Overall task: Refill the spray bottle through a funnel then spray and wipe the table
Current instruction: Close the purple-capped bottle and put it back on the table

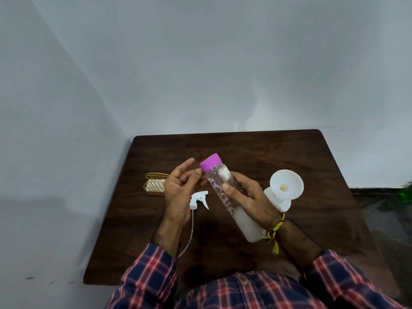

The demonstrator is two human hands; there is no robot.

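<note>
My right hand (247, 197) has its grip wrapped round the body of the clear bottle (229, 197), holding it up off the table (289, 152) and tilted, cap end away from me and up to the left, so the purple cap (210, 162) faces my other hand. My left hand (180, 190) sits just beside that cap with its fingers loosely spread, grip wide and holding nothing; the thumb and fingertips are near the cap's edge, which I judge is the position for twisting it off (the cap looks fully seated for now).

The clear bottle holds some liquid, pooled pale and cloudy toward its lower end near my wrist, while the upper part by the cap looks see-through. How full it really is I cannot tell.

The white spray bottle (276, 197) stands on the table just behind my right hand, open at the neck, with the white funnel (286, 183) already seated in it, mouth up, ready to take the pour. I cannot see what is inside it, since its wall is opaque.

The trigger spray head (199, 199) lies on the table between my hands, its thin dip tube trailing toward me, set aside so the neck stays free. A small gold wire holder (153, 185) with something pale in it rests at the left.
</note>
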